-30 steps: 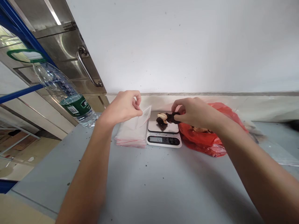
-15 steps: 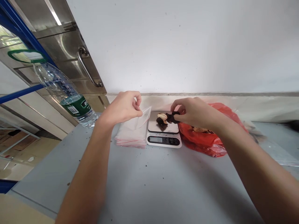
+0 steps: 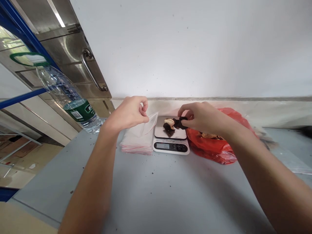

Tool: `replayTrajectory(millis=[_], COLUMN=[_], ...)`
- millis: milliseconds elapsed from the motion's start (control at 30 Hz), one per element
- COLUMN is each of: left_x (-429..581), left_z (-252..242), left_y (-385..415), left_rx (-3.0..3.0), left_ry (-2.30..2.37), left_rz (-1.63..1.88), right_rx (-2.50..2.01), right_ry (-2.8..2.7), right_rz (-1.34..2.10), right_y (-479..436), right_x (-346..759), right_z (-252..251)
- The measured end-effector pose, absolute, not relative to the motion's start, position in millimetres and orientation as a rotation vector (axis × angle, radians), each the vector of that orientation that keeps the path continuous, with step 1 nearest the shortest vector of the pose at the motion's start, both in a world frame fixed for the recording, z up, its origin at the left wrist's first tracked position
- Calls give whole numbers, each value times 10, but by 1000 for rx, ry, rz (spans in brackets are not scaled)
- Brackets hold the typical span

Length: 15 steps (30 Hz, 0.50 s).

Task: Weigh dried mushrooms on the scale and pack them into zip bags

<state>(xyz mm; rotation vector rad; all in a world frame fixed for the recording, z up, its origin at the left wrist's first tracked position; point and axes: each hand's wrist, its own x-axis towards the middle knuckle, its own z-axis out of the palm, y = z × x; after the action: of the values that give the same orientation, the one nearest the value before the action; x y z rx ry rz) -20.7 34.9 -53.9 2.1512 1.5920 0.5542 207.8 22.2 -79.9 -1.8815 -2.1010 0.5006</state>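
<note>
A small white kitchen scale (image 3: 171, 146) with a steel pan stands at the back of the grey table; dark and pale dried pieces (image 3: 168, 125) lie on the pan. My right hand (image 3: 200, 117) hovers over the pan's right side, fingers pinched on a dark piece (image 3: 179, 122). My left hand (image 3: 130, 112) is closed, pinching the edge of a small clear bag (image 3: 149, 123) held just left of the scale. Under that bag lies a stack of clear bags with red strips (image 3: 136, 141).
A red plastic bag (image 3: 216, 146) with more dried pieces sits right of the scale. A water bottle (image 3: 70, 100) stands at the left by a steel cabinet (image 3: 73, 55). Clear plastic lies at the far right (image 3: 290, 159). A white wall (image 3: 195, 48) runs behind.
Both hands have barely moved. The scale's display has changed between the frames.
</note>
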Motion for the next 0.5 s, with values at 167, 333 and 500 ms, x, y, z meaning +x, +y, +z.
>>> replayTrajectory(millis=[167, 333, 500], left_x=[-207, -203, -185], left_z=[-526, -511, -492], left_y=[341, 326, 301], left_rx=[2146, 2142, 2120], left_ry=[1577, 1532, 1406], left_rz=[524, 554, 590], right_rx=[-2022, -2191, -1528], right_ry=[-2102, -1997, -2271], right_rz=[356, 132, 385], right_y=[171, 155, 77], right_x=[2307, 2659, 2304], right_z=[-605, -562, -629])
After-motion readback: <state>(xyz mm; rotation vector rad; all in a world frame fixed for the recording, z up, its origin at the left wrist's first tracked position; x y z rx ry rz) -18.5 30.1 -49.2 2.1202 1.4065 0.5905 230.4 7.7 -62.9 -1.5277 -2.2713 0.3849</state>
